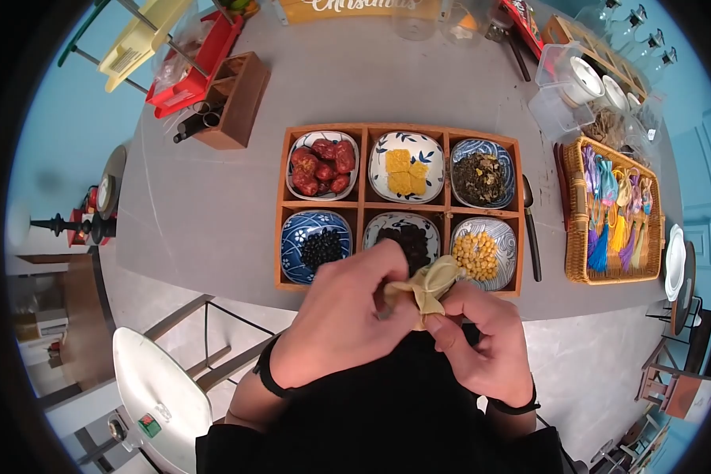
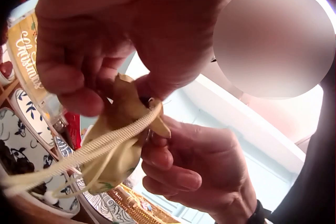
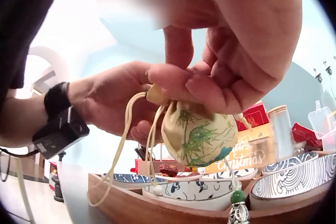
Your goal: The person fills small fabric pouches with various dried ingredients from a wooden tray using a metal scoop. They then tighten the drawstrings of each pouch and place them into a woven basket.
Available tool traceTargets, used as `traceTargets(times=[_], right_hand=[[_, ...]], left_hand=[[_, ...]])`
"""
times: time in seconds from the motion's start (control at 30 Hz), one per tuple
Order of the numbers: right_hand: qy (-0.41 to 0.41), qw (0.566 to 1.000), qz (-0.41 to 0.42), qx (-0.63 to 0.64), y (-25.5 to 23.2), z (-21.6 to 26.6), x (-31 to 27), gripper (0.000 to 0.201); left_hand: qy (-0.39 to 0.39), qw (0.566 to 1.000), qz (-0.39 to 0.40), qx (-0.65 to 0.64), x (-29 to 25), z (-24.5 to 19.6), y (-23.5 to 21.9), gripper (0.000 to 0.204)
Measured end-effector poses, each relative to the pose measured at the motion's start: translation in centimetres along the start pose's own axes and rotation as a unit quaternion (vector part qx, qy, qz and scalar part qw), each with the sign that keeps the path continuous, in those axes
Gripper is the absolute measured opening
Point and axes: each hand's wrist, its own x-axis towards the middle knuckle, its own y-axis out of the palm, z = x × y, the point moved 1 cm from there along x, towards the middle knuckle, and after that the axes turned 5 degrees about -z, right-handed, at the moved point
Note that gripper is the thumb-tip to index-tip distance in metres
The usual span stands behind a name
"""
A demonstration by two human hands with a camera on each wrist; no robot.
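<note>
A small pale-yellow drawstring pouch (image 1: 434,286) is held up over the near edge of the divided wooden box (image 1: 361,170). My left hand (image 1: 344,312) pinches its gathered mouth from one side. From the other side, my right hand (image 1: 486,340) grips the mouth between thumb and fingers. Green leafy print shows on the rounded pouch body (image 3: 197,134) in the right wrist view. Pale cords (image 2: 100,148) loop out from the neck in the left wrist view. Below the pouch hang a green bead (image 3: 238,196) and a silver ornament (image 3: 239,214). The pouch's contents are hidden.
The box's bowls hold red dates (image 1: 321,167), yellow squares (image 1: 407,172), dried leaves (image 1: 479,180), black beans (image 1: 321,247), dark dried pieces (image 1: 413,241) and yellow kernels (image 1: 475,254). A dark spoon (image 1: 532,229) lies right of it. Beyond stands a wicker basket (image 1: 578,257) with tassels.
</note>
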Motion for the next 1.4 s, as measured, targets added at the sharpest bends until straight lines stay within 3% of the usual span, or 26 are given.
traceTargets(times=[0.03, 0.1, 0.17, 0.23, 0.3, 0.33, 0.43, 0.47, 0.5, 0.57, 0.63, 0.67, 0.73, 0.8, 0.83, 0.9, 0.97, 1.03, 1.07, 1.1, 1.17, 1.3, 1.4], right_hand=[[0.030, 0.999, -0.011, -0.023, -0.4, -0.3, -0.3, 0.010], [0.060, 0.997, -0.022, -0.046, -0.6, -0.4, -0.5, 0.010], [0.079, 0.993, -0.048, -0.077, -0.7, -0.4, 0.2, 0.012], [0.048, 0.988, -0.069, -0.128, -0.4, -0.2, 0.9, 0.014], [-0.090, 0.964, -0.176, -0.176, -0.1, 0.6, 1.3, 0.017], [-0.159, 0.935, -0.174, -0.263, -0.1, 1.1, 1.3, 0.020], [-0.189, 0.926, -0.106, -0.310, 0.3, 1.2, 0.8, 0.022], [-0.196, 0.905, -0.104, -0.364, 0.4, 0.7, 0.9, 0.029], [-0.195, 0.905, -0.103, -0.364, 0.5, 0.6, 1.0, 0.029], [-0.113, 0.904, -0.103, -0.400, 0.6, 0.5, 1.4, 0.030], [-0.096, 0.890, -0.104, -0.433, 0.7, 0.8, 1.3, 0.034], [-0.079, 0.876, -0.102, -0.464, 0.8, 1.0, 1.3, 0.038], [-0.067, 0.891, -0.065, -0.445, 0.5, 2.2, 1.3, 0.038], [-0.057, 0.902, -0.024, -0.428, 0.1, 2.5, 1.0, 0.047], [-0.062, 0.902, -0.019, -0.427, -0.1, 2.7, 0.8, 0.047], [-0.021, 0.919, 0.003, -0.394, -0.4, 3.5, 0.8, 0.052], [-0.023, 0.924, 0.015, -0.381, -0.1, 3.9, 1.1, 0.055], [-0.057, 0.945, 0.038, -0.319, 0.3, 3.6, 1.5, 0.053], [-0.067, 0.947, 0.051, -0.310, 0.6, 3.6, 1.9, 0.049], [-0.070, 0.947, 0.055, -0.309, 0.7, 3.3, 2.1, 0.049], [-0.100, 0.948, 0.089, -0.290, 0.9, 2.7, 2.4, 0.043], [-0.085, 0.957, 0.092, -0.261, 1.8, 2.1, 3.5, 0.036], [-0.096, 0.974, 0.025, -0.205, 3.2, 2.1, 4.2, 0.031]], left_hand=[[0.002, 1.000, 0.002, -0.001, 0.1, 0.2, -0.1, 0.018], [-0.048, 0.995, -0.089, -0.005, 0.2, 0.8, -0.6, 0.017], [-0.022, 0.994, -0.105, -0.002, 0.3, 0.7, -0.2, 0.017], [-0.010, 0.998, -0.043, -0.052, 0.3, 1.0, 0.1, 0.017], [-0.020, 0.997, -0.036, -0.065, 0.2, 0.7, 0.5, 0.016], [-0.026, 0.995, -0.042, -0.086, 0.2, 1.0, 0.6, 0.015], [-0.014, 0.993, -0.059, -0.097, 0.1, 1.0, 1.3, 0.014], [0.002, 0.994, -0.069, -0.086, -0.1, 0.9, 1.6, 0.014], [0.001, 0.994, -0.068, -0.087, -0.3, 0.8, 2.0, 0.014], [0.102, 0.991, -0.078, -0.026, -0.6, 0.5, 2.5, 0.015], [0.096, 0.993, -0.072, -0.008, -0.8, 0.6, 2.2, 0.016], [0.128, 0.987, -0.098, 0.018, -0.8, 0.6, 2.2, 0.016], [0.157, 0.978, -0.129, 0.050, -0.9, 0.6, 1.8, 0.016], [0.168, 0.983, -0.068, 0.031, -1.2, 0.6, 1.5, 0.019], [0.165, 0.983, -0.075, 0.033, -1.3, 0.8, 1.3, 0.019], [0.100, 0.970, -0.184, -0.120, -1.3, 1.6, 0.7, 0.035], [0.052, 0.974, -0.174, -0.135, -1.4, 3.2, 0.4, 0.038], [-0.040, 0.956, -0.055, -0.284, -1.5, 4.1, 0.6, 0.037], [-0.079, 0.953, -0.025, -0.291, -1.8, 4.5, 0.7, 0.041], [-0.080, 0.953, -0.030, -0.290, -1.9, 4.9, 0.9, 0.041], [-0.184, 0.878, -0.102, -0.430, -2.3, 6.0, 1.3, 0.031], [-0.130, 0.901, -0.126, -0.393, -2.5, 6.6, 0.7, 0.028], [-0.083, 0.921, -0.176, -0.337, -2.3, 6.9, 1.0, 0.029]])
